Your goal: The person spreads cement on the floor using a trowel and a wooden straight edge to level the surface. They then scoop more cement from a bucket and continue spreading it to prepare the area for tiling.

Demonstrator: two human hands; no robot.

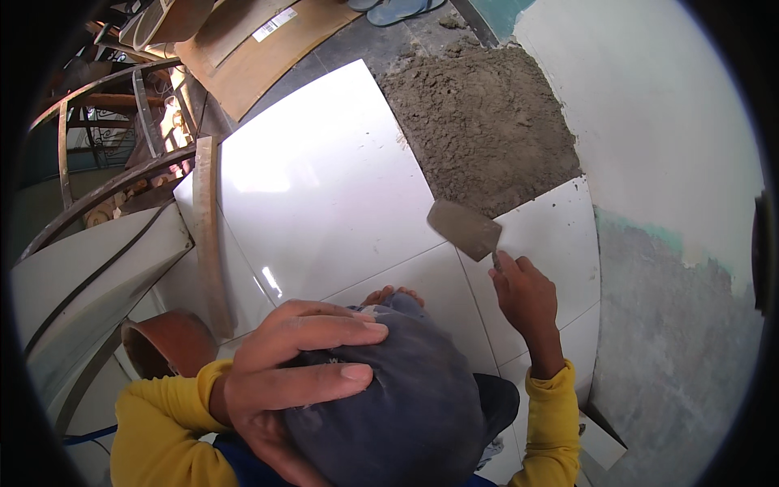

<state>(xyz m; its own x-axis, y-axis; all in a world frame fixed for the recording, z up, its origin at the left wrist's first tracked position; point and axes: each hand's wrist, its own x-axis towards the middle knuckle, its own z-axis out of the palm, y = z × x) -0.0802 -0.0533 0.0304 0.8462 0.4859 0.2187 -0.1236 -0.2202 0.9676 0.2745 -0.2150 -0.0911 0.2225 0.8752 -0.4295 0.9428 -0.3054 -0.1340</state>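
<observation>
My right hand (pixel 526 299) is closed round the handle of a trowel (pixel 464 227). The trowel's broad, mortar-smeared blade hovers over or rests on the near edge of a grey mortar bed (pixel 487 122); I cannot tell if it touches. My left hand (pixel 284 365) lies on a rounded dark grey cloth form (pixel 398 406), which looks like a cap. Its visible fingers are stretched out and apart, holding nothing. Left of the mortar lies a large glossy white tile (pixel 316 178), with another white tile (pixel 552 231) along the bed's near right side. Bare toes (pixel 393 294) show just beyond the cloth.
A painted wall (pixel 665 114) with a bare grey lower part borders the right. A long wooden strip (pixel 213 243) lies on the tiles at left, near a reddish-brown bucket (pixel 174 345). Curved metal railing (pixel 114 191), cardboard (pixel 251 57) and blue slippers (pixel 398 10) are farther off.
</observation>
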